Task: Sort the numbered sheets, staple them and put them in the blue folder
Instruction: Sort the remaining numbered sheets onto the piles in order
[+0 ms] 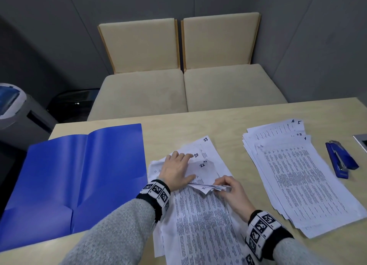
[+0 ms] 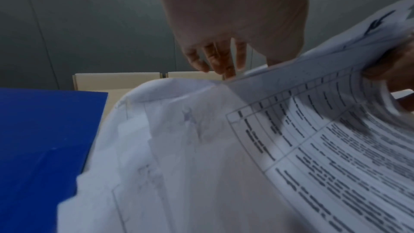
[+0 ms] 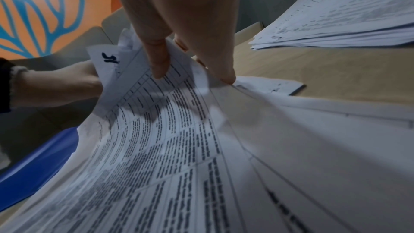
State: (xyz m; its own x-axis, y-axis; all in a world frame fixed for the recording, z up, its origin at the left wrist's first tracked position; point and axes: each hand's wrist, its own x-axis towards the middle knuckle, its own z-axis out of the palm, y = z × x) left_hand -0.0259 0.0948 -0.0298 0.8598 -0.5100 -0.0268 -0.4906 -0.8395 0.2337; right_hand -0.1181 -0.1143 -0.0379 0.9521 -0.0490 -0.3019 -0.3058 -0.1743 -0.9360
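Note:
A loose pile of numbered sheets [image 1: 200, 215] lies in front of me on the table; numbers 23, 20 and 22 show at its far corners. My left hand [image 1: 176, 170] rests flat on the far sheets, fingers straight [image 2: 215, 58]. My right hand [image 1: 228, 187] pinches the lifted top corners of several sheets [image 3: 143, 98], thumb and fingers curled round them. A second, fanned pile of sheets [image 1: 297, 177] lies at the right, with 1, 4 and 5 showing. The blue folder [image 1: 79, 175] lies open at the left. A blue stapler [image 1: 340, 159] lies beyond the right pile.
Two beige cushioned seats [image 1: 184, 89] stand behind the table's far edge [image 1: 198, 116]. A grey machine [image 1: 15, 109] stands on the floor at the far left. A flat grey object [image 1: 361, 140] pokes in at the right edge.

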